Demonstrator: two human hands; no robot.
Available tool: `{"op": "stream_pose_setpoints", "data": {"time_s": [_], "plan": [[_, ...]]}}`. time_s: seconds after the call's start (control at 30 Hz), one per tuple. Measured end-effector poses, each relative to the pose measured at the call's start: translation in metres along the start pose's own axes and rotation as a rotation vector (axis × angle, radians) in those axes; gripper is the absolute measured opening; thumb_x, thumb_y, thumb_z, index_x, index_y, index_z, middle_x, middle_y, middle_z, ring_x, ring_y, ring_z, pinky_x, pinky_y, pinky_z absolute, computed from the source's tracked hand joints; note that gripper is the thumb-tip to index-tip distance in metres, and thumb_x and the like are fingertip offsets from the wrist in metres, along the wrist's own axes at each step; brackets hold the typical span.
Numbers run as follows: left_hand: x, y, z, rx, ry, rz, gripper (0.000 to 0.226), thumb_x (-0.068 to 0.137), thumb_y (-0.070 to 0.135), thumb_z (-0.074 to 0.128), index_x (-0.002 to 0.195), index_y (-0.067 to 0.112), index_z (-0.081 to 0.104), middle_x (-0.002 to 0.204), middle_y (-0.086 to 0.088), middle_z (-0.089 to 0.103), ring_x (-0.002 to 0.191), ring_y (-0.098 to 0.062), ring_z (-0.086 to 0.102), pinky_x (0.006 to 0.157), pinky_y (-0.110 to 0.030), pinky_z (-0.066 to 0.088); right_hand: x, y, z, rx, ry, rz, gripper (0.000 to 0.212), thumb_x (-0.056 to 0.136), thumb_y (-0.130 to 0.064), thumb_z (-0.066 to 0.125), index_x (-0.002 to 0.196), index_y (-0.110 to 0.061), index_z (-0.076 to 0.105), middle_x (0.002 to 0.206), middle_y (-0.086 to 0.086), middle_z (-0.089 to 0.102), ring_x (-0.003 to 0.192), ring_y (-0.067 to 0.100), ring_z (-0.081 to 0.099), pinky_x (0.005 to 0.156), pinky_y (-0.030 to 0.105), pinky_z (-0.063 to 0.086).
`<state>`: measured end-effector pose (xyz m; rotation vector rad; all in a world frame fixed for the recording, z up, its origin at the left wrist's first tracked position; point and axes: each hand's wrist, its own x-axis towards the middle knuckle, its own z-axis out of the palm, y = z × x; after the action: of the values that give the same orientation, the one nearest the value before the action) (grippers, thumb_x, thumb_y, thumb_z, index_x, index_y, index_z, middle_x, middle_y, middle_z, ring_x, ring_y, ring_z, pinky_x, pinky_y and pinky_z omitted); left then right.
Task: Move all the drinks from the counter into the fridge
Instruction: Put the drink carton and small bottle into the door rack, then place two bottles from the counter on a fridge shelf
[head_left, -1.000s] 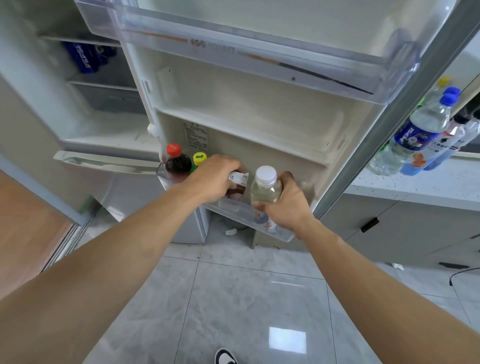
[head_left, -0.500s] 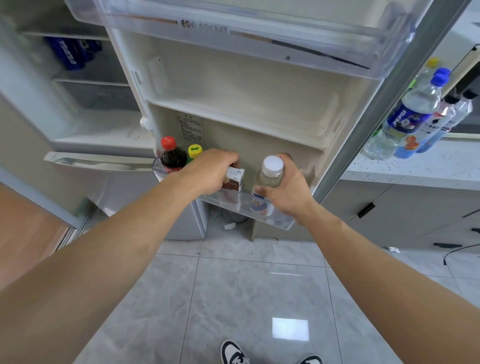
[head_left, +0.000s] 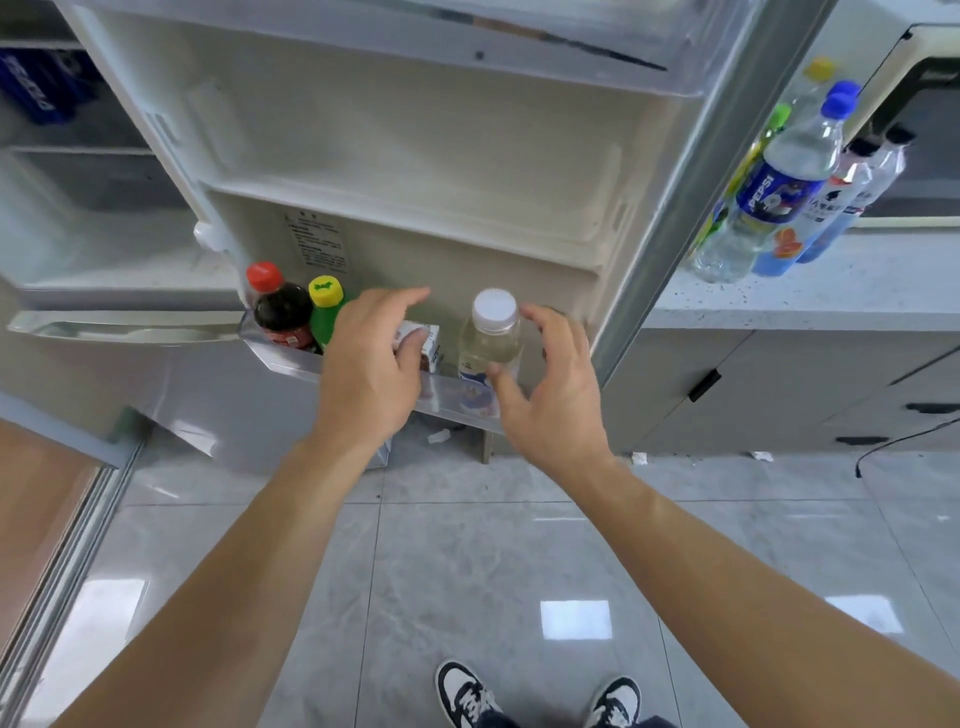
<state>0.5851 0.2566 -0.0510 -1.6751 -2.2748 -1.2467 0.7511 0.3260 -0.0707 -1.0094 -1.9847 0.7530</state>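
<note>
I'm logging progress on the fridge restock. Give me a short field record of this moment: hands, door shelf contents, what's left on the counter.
left hand: open, over the small carton, fingers spread
right hand: open, beside the white-capped bottle, no grip on it
bottom door shelf: red-capped dark bottle, yellow-capped green bottle, carton, white-capped bottle, all upright
counter: several bottles remain, among them a Pepsi bottle
task status: unfinished

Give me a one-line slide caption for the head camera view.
Both hands, left and right, open beside a carton and white-capped bottle in the fridge door's bottom shelf.
</note>
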Motion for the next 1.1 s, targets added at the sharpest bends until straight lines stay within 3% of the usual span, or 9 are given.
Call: {"op": "stream_pose_setpoints", "data": {"time_s": [0.17,0.3,0.47,0.6,0.8,0.93,1.1], "plan": [[-0.025,0.035,0.022,-0.034,0.192,0.043,0.025,0.091,-0.003,0.062,0.116,-0.002,0.065,0.108,-0.017,0.062,0.098,-0.036,0.059,0.087,-0.043,0.049,-0.014,0.014,-0.027,0.035,0.087,-0.052,0.035,0.084,-0.009,0.07,0.117,-0.011,0.061,0.105,-0.009,0.055,0.093,0.008,0.052,0.082,0.013,0.042],[-0.035,0.075,0.05,-0.045,0.25,0.11,0.021,0.088,-0.008,0.064,0.109,-0.006,0.065,0.102,-0.018,0.06,0.089,-0.036,0.06,0.081,-0.049,0.053,-0.024,0.044,-0.067,0.075,0.127,0.036,0.028,0.087,-0.009,0.068,0.113,-0.016,0.061,0.096,-0.008,0.056,0.082,0.003,0.053,0.074,0.01,0.042],[-0.05,0.139,0.102,-0.09,0.253,0.155,0.02,0.088,-0.006,0.066,0.108,-0.004,0.064,0.096,-0.012,0.06,0.079,-0.025,0.058,0.073,-0.038,0.055,-0.042,0.1,-0.138,0.1,0.154,0.118,0.026,0.089,-0.012,0.068,0.113,-0.019,0.061,0.095,-0.012,0.055,0.083,0.005,0.054,0.072,0.009,0.042],[-0.065,0.197,0.15,-0.151,0.215,0.185,0.018,0.088,-0.006,0.066,0.105,-0.001,0.064,0.093,0.004,0.051,0.071,-0.018,0.053,0.062,-0.033,0.051,-0.059,0.152,-0.203,0.097,0.206,0.184,0.027,0.089,-0.013,0.068,0.113,-0.022,0.06,0.096,-0.01,0.056,0.083,0.007,0.055,0.071,0.012,0.044],[-0.088,0.273,0.22,-0.16,0.1,0.189,0.003,0.089,0.006,0.066,0.089,0.006,0.069,0.081,0.002,0.063,0.068,-0.01,0.053,0.062,-0.024,0.048,-0.079,0.223,-0.293,0.095,0.265,0.301,0.026,0.089,-0.013,0.068,0.109,-0.027,0.06,0.093,-0.011,0.058,0.079,0.007,0.058,0.067,0.02,0.049],[-0.106,0.305,0.251,-0.193,0.042,0.1,0.005,0.089,0.014,0.066,0.085,0.013,0.07,0.076,0.01,0.064,0.065,-0.007,0.053,0.061,-0.024,0.049,-0.087,0.253,-0.333,0.153,0.292,0.383,0.025,0.089,-0.012,0.067,0.106,-0.028,0.06,0.09,-0.007,0.062,0.078,0.008,0.06,0.066,0.017,0.047],[-0.108,0.316,0.272,-0.233,-0.034,-0.038,0.01,0.089,0.012,0.07,0.094,0.02,0.069,0.076,0.021,0.059,0.067,-0.008,0.057,0.063,-0.012,0.046,-0.076,0.272,-0.353,0.208,0.309,0.435,0.024,0.09,-0.012,0.067,0.106,-0.027,0.06,0.088,-0.006,0.063,0.077,0.005,0.059,0.065,0.012,0.047]]}}
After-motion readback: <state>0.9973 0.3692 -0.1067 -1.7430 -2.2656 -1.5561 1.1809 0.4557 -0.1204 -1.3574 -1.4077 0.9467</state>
